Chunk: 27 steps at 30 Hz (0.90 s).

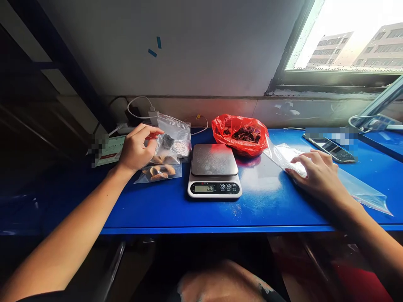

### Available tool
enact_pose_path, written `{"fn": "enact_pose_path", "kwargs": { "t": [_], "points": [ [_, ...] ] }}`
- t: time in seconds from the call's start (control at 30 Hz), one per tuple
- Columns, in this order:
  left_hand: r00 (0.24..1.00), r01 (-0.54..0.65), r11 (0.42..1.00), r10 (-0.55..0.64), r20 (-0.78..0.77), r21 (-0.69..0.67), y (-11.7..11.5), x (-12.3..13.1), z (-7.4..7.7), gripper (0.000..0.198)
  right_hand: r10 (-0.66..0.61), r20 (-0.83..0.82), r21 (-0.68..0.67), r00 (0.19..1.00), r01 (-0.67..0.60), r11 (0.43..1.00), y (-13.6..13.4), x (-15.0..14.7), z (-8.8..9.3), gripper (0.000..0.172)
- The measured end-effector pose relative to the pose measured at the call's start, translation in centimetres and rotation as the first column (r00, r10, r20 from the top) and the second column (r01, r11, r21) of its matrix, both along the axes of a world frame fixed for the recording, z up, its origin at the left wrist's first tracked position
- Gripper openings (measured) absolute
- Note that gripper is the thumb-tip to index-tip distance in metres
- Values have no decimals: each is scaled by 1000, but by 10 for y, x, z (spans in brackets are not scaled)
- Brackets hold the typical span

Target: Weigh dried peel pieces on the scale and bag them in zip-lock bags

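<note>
My left hand (137, 147) pinches a filled clear bag (174, 136) by its left edge, holding it over a small pile of filled clear bags (160, 171) with brown pieces inside. My right hand (316, 173) lies flat, fingers spread, on a stack of empty clear bags (355, 186) on the blue table (267, 201). Between the hands stands a small digital scale (214, 171) with a bare metal platform. Behind it sits an open red plastic bag (239, 135) of dark dried pieces.
A phone (332, 147) lies at the back right. A white charger and cable (147, 111) run along the wall at the back left, beside a paper slip (110, 150). A window is at the upper right. My knee shows under the table's front edge.
</note>
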<state>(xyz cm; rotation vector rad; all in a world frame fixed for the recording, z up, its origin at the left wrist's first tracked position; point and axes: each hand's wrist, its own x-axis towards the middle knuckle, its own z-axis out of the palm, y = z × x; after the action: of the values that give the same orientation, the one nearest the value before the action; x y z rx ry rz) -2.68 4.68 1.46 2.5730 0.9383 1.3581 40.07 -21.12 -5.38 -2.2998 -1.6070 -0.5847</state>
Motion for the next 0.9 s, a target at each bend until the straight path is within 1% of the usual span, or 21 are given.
{"fn": "enact_pose_path", "kwargs": {
  "t": [0.1, 0.17, 0.27, 0.4, 0.47, 0.5, 0.53, 0.6, 0.63, 0.67, 0.7, 0.73, 0.77, 0.8, 0.83, 0.87, 0.9],
  "points": [
    [1000, 7, 1000, -7, -9, 7, 0, 0, -1, 24, -73, -43, 38, 996, 75, 996, -4, 1, 1, 59],
    [1000, 10, 1000, -9, -23, 14, 1, 1, -1, 22, -131, -55, 20, 990, 133, 991, -7, 1, 1, 64],
    [998, 7, 1000, -6, -55, 22, 1, 0, 0, 22, -222, -29, 7, 975, 222, 975, -11, 2, -1, 75],
    [996, 14, 998, -9, -87, 54, 2, 1, 0, 21, -280, -54, 22, 958, 282, 959, -12, 5, -2, 90],
    [995, 21, 998, -15, -95, 62, 1, 2, 0, 21, -272, -97, -31, 957, 270, 962, -12, 8, -1, 91],
    [995, 22, 998, -16, -98, 62, 0, 2, 0, 21, -260, -118, -71, 958, 253, 965, -12, 9, 0, 88],
    [995, 23, 998, -17, -102, 61, -1, 3, 1, 21, -247, -133, -112, 960, 233, 966, -11, 10, 1, 82],
    [993, 23, 998, -16, -116, 56, -3, 4, 1, 21, -224, -142, -168, 964, 199, 965, -10, 13, 4, 60],
    [993, 21, 998, -14, -119, 57, -3, 4, 1, 21, -233, -136, -154, 963, 212, 965, -10, 13, 6, 50],
    [993, 17, 998, -10, -120, 59, -2, 3, 2, 21, -247, -130, -101, 960, 235, 967, -9, 13, 9, 44],
    [993, 12, 998, -5, -120, 60, -1, 2, 2, 22, -249, -138, -11, 959, 250, 968, -9, 12, 13, 40],
    [993, 5, 998, 2, -115, 65, -1, 1, 2, 22, -230, -172, 110, 958, 251, 962, -9, 9, 19, 38],
    [994, 0, 997, 8, -109, 79, -1, 0, 3, 22, -178, -241, 253, 954, 239, 938, -8, 4, 27, 36],
    [994, 2, 995, 9, -109, 102, -1, -1, 4, 22, -81, -334, 388, 939, 215, 896, -7, -3, 37, 35],
    [994, 10, 991, 5, -106, 136, -4, -1, 6, 23, 56, -431, 504, 901, 189, 843, -5, -13, 48, 33],
    [995, 20, 985, -3, -98, 174, -9, 1, 9, 23, 216, -530, 593, 820, 177, 786, -2, -25, 60, 32],
    [996, 36, 979, -19, -85, 200, -15, 5, 12, 23, 332, -604, 626, 724, 174, 760, 3, -38, 73, 30]
  ]
}}
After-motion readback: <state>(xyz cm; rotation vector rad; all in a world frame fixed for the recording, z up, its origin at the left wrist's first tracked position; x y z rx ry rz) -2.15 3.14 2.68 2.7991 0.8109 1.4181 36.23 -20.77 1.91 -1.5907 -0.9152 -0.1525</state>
